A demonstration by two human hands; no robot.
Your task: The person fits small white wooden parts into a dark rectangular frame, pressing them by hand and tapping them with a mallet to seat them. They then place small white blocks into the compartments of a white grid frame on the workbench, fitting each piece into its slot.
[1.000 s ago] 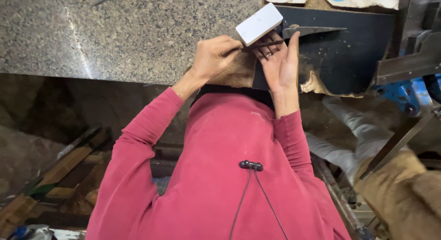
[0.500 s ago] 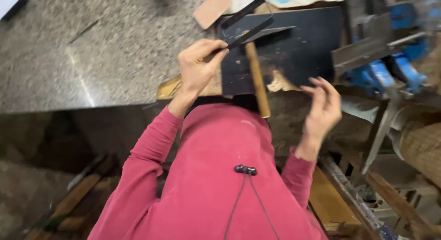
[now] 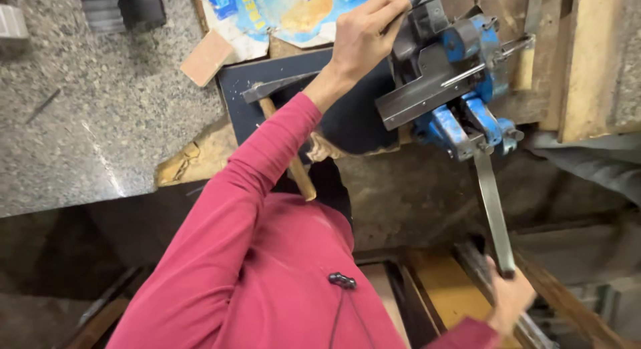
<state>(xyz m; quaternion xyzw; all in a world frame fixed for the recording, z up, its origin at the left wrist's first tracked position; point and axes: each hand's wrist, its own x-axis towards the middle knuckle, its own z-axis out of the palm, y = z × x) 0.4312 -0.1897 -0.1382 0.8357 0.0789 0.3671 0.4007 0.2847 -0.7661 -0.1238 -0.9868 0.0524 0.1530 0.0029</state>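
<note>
A person in a red long-sleeved top looks down at a cluttered workshop surface point(image 3: 100, 142) of speckled grey stone. Far right on the surface, a blue bench vise point(image 3: 461, 89) sits bolted at the edge, its body angled so the jaws face far-left and the screw end points near-right. A grey metal bar point(image 3: 417, 99) is gripped in the jaws, lying roughly left to right with a slight tilt.

The left hand point(image 3: 364, 35) reaches far across to the top of the vise, fingers curled closed over a dark part there, apparently steadying the clamped piece. The right hand point(image 3: 511, 299) is low and near, at the right, closed around the lower end of the vise handle point(image 3: 494, 212), a long flat steel bar whose long axis runs from the vise screw down toward the person, nearly upright in the picture. Gripping at its end likely gives the most leverage.

A hammer point(image 3: 284, 132) lies on a dark mat point(image 3: 347, 122), left of the vise, wooden shaft pointing near, head far-left. A small wooden block point(image 3: 207, 57) rests further left.
</note>
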